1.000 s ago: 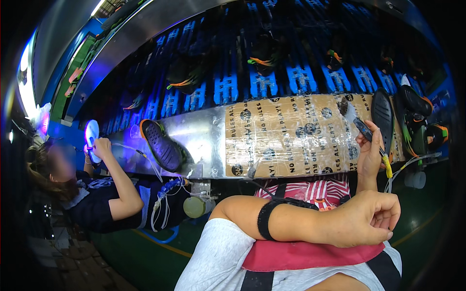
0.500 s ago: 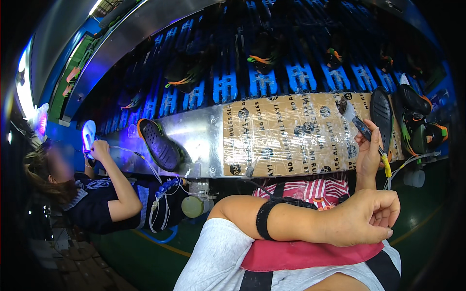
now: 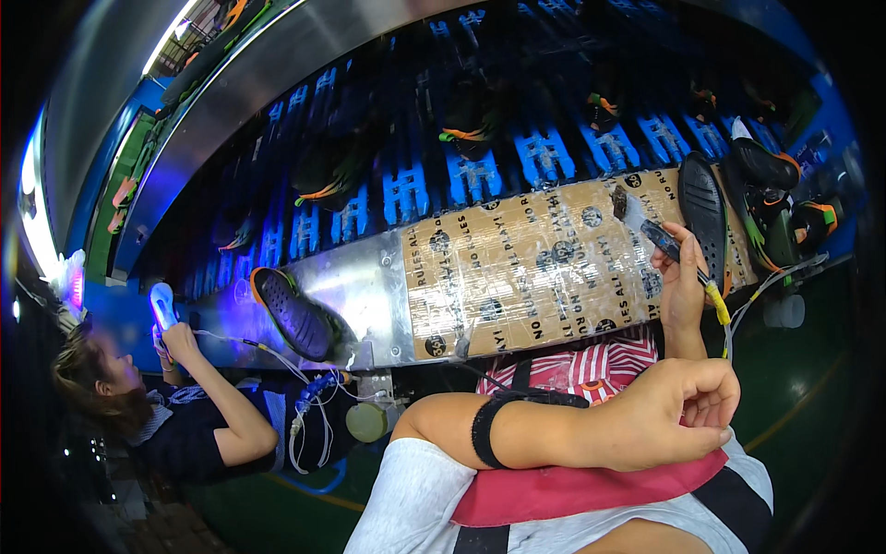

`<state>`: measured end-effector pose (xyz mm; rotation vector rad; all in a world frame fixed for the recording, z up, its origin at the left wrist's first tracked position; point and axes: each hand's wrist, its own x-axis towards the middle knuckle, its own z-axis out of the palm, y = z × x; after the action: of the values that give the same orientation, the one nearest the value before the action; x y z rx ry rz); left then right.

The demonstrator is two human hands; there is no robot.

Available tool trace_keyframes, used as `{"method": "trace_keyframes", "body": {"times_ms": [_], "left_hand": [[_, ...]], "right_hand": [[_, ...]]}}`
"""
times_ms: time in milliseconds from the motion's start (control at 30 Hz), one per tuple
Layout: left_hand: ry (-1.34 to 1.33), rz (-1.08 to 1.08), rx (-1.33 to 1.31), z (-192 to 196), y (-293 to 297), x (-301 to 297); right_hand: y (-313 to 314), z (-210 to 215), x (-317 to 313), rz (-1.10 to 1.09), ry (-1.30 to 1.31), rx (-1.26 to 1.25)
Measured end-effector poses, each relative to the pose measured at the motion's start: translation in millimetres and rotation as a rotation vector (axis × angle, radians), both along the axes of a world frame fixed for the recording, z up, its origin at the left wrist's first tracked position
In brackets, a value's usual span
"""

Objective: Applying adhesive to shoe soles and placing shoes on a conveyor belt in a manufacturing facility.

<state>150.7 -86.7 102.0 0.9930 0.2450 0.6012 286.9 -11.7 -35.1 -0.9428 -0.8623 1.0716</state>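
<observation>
My right hand (image 3: 681, 291) is closed around the dark handle of a brush (image 3: 661, 238). Its pale bristles with a dark, clotted tip lie over the cardboard near the far edge of the bench. Yellow tape wraps the handle's lower end, where thin tubes join it. Beside that hand, to the right, lies a dark shoe sole (image 3: 704, 217) with an orange edge. My left hand (image 3: 678, 411) hovers in front of my body with fingers curled in, nothing visible in them. A black band (image 3: 484, 432) circles my left forearm.
Cardboard (image 3: 526, 268) under clear film covers part of the metal bench (image 3: 369, 286). Another dark sole (image 3: 293, 314) lies at its left. Behind run blue racks (image 3: 544, 157) carrying shoes. More shoes (image 3: 775, 222) pile up at right. A co-worker (image 3: 203, 397) at left holds a white-blue sole (image 3: 163, 307).
The whole view has shifted a little, so the bench and soles sit further left. My right hand still grips the brush over the cardboard; my left hand stays curled.
</observation>
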Motion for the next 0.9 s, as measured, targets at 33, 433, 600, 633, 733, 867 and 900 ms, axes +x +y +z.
{"method": "trace_keyframes", "body": {"times_ms": [33,433,600,633,733,867,900], "left_hand": [[0.002,-0.006,0.003,1.1,0.5,-0.6],[-0.006,0.017,0.030,-2.6,-2.0,1.8],[-0.015,0.058,0.189,-1.9,0.4,0.9],[-0.014,0.056,0.190,-1.6,0.4,0.5],[-0.025,0.060,0.194,-0.6,-0.4,-0.2],[0.034,0.087,0.252,0.4,-0.4,0.5],[0.072,0.094,0.282,0.2,0.0,0.8]], "right_hand": [[0.0,0.6,0.0,-0.006,0.002,0.003],[-1.4,1.2,0.0,-0.016,-0.019,-0.009],[-1.1,1.2,0.7,-0.017,-0.015,-0.003],[-1.3,1.9,0.7,-0.011,-0.023,-0.012],[-1.9,3.4,0.8,-0.003,-0.033,-0.019],[-1.8,2.7,0.6,0.003,-0.034,-0.012],[-1.5,2.1,0.6,0.001,-0.033,-0.014]]}}
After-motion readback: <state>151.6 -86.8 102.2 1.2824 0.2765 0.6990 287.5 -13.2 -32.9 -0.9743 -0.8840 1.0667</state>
